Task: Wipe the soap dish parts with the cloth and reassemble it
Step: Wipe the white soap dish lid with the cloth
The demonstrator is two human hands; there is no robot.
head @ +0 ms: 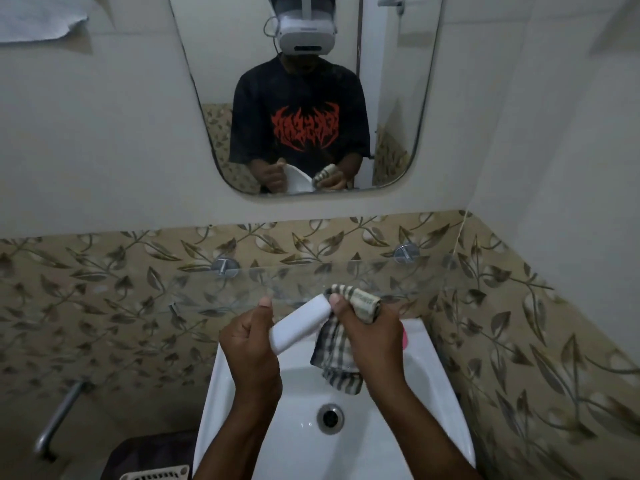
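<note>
Above the white sink [446,403], my left hand [249,351] grips a white soap dish part [301,323], held tilted with its far end up to the right. My right hand [370,337] holds a striped grey-and-cream cloth [337,355] bunched around its fingers and pressed against the upper end of the white part. The cloth's loose end hangs down over the basin. A slotted cream plastic piece [156,474] shows at the bottom left edge, partly cut off.
A glass shelf [363,275] on two metal brackets runs along the leaf-patterned tile wall just beyond my hands. A mirror [398,98] hangs above. The sink drain [330,418] lies below my hands. A metal pipe [59,417] sits lower left; something pink [404,337] peeks behind my right hand.
</note>
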